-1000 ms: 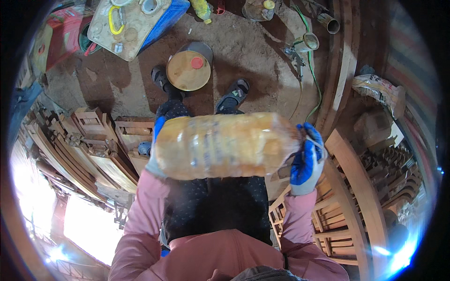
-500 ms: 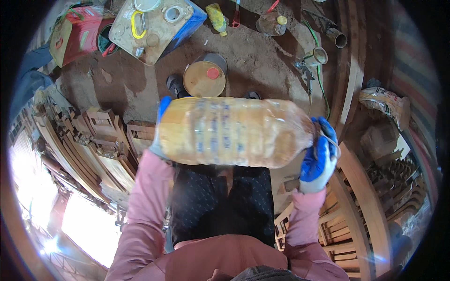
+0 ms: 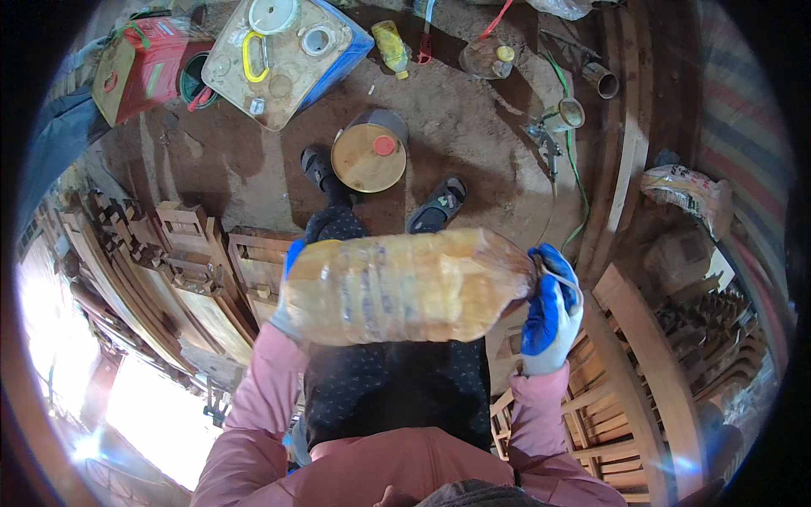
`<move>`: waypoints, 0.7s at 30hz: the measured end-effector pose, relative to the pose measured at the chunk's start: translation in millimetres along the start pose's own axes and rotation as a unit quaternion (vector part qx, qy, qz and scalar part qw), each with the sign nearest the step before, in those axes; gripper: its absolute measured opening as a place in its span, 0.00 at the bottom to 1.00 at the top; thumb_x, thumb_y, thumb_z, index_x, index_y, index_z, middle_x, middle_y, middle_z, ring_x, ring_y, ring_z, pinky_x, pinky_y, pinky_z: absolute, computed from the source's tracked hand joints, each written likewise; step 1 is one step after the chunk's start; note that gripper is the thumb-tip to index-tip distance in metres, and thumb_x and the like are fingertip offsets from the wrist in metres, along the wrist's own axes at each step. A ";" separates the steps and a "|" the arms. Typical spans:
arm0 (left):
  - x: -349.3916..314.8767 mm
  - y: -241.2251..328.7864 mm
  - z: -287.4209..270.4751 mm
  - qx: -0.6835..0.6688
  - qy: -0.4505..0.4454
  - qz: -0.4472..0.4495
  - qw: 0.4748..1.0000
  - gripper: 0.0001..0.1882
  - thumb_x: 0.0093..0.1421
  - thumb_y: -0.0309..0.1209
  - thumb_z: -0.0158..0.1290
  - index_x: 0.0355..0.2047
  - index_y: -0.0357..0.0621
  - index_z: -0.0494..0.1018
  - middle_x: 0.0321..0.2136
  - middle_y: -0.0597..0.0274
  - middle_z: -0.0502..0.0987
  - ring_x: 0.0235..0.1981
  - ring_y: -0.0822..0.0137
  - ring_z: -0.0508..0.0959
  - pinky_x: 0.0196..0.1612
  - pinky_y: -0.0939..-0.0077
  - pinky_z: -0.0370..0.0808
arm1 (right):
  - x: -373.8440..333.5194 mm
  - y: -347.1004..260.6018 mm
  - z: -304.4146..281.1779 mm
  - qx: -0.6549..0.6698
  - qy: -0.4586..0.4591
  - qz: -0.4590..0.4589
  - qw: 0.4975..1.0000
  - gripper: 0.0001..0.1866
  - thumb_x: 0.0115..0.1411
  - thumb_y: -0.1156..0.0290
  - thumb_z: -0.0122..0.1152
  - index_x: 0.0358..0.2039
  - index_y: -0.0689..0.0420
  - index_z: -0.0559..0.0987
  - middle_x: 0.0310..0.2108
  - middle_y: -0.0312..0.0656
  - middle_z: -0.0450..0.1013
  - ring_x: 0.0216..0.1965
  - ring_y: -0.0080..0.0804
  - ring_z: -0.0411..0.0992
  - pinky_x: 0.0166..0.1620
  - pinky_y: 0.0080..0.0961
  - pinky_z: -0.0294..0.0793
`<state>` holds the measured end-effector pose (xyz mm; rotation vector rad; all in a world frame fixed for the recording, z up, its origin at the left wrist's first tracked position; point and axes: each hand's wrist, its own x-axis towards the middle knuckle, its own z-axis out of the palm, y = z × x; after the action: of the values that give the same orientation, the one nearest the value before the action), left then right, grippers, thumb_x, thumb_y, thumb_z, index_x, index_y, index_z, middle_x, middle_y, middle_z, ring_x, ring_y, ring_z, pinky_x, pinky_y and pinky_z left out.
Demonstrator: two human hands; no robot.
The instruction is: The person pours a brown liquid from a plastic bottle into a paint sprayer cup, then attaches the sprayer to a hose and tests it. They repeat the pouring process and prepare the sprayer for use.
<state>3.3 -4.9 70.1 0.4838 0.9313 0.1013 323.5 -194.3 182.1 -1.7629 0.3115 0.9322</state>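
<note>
Across my lap lies a large clear plastic bottle, held sideways in the air with yellowish-brown stains or contents and blurred print. My left hand, in a blue and white work glove, is closed on its base end; the bottle hides most of the fingers. At the narrow neck end, my right hand, gloved alike, has its fingers wrapped round the neck. A pale loop shows at the right-hand fingers. Whether the neck has a cap, I cannot tell.
A round metal can with a red cap stands by my feet. Farther off are a square blue can with a yellow handle, a yellow bottle, a clear jug and a spray gun. Wooden furniture parts flank me.
Both hands have drawn the bottle closer to my body, and its neck end has shifted left. My right foot now shows fully beyond it.
</note>
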 end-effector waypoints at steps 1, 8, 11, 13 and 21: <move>0.1 5.0 2.0 -0.069 0.011 -0.053 0.996 0.32 0.69 0.58 0.43 0.58 0.45 0.73 0.55 0.53 0.78 0.55 0.55 0.77 0.61 0.52 0.70 | 3.6 0.6 4.0 -0.001 -0.056 -0.072 0.996 0.18 0.69 0.71 0.54 0.55 0.68 0.76 0.57 0.51 0.73 0.60 0.39 0.70 0.64 0.35 0.66; 3.4 21.4 20.0 -0.173 0.035 -0.090 0.980 0.28 0.72 0.52 0.41 0.62 0.49 0.69 0.58 0.57 0.75 0.57 0.58 0.76 0.63 0.55 0.70 | -2.4 -0.1 4.7 0.031 -0.029 -0.127 0.991 0.16 0.68 0.69 0.56 0.54 0.62 0.77 0.58 0.51 0.72 0.60 0.43 0.71 0.65 0.40 0.66; -1.8 30.8 18.1 -0.255 0.024 -0.127 0.958 0.27 0.73 0.49 0.38 0.65 0.49 0.66 0.59 0.58 0.74 0.58 0.59 0.74 0.64 0.56 0.69 | -6.2 2.2 6.5 -0.017 -0.014 -0.043 0.999 0.20 0.68 0.71 0.55 0.56 0.69 0.75 0.57 0.52 0.72 0.58 0.41 0.72 0.64 0.37 0.66; 4.3 28.7 16.4 -0.233 0.063 -0.150 0.959 0.27 0.74 0.50 0.36 0.64 0.50 0.66 0.59 0.59 0.74 0.58 0.60 0.75 0.63 0.57 0.70 | -6.8 1.6 6.2 -0.016 -0.018 -0.081 0.996 0.20 0.68 0.72 0.54 0.56 0.69 0.74 0.57 0.53 0.72 0.58 0.42 0.72 0.64 0.37 0.66; -9.0 -0.3 2.4 -0.115 0.009 -0.063 0.991 0.23 0.72 0.45 0.44 0.60 0.47 0.70 0.56 0.58 0.76 0.56 0.58 0.75 0.61 0.59 0.71 | -11.5 3.5 4.7 -0.046 -0.017 -0.075 0.996 0.17 0.67 0.74 0.55 0.53 0.68 0.77 0.57 0.53 0.73 0.60 0.41 0.71 0.64 0.35 0.66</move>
<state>-0.2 -8.6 77.9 0.2093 0.9517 0.0964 311.7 -194.1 187.4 -1.8245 0.1134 0.8786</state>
